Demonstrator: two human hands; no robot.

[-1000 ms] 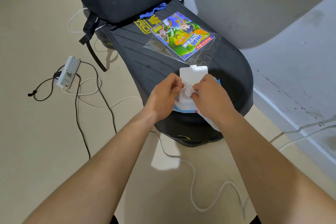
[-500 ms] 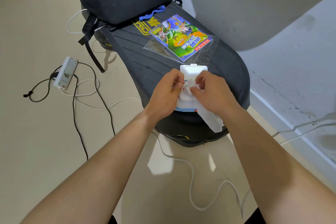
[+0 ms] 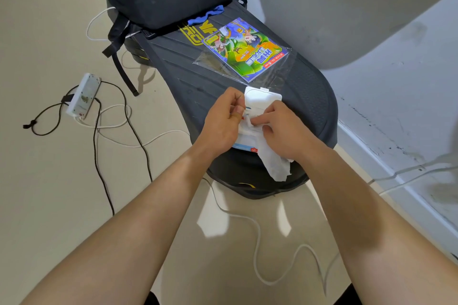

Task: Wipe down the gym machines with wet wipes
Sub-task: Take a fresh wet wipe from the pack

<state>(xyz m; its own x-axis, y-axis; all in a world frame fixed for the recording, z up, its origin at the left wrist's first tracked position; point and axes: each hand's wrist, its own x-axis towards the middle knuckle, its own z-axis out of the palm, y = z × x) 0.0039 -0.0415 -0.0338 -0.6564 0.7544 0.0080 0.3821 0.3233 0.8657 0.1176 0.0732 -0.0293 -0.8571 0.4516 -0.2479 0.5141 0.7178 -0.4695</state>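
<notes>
Pinching the pack (image 3: 262, 100), the left hand (image 3: 223, 121) is steadying it; the right hand (image 3: 285, 131) is gripping a wipe (image 3: 275, 163). The machine (image 3: 309, 96) is seemingly awaiting wiping.

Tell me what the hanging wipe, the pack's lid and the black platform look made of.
The wipe: thin nonwoven cloth, matte white, limp and creased. The pack lid: probably hard plastic, smooth white, moulded rim. The platform: likely rubber or textured plastic, matte black, ribbed and stippled.
</notes>
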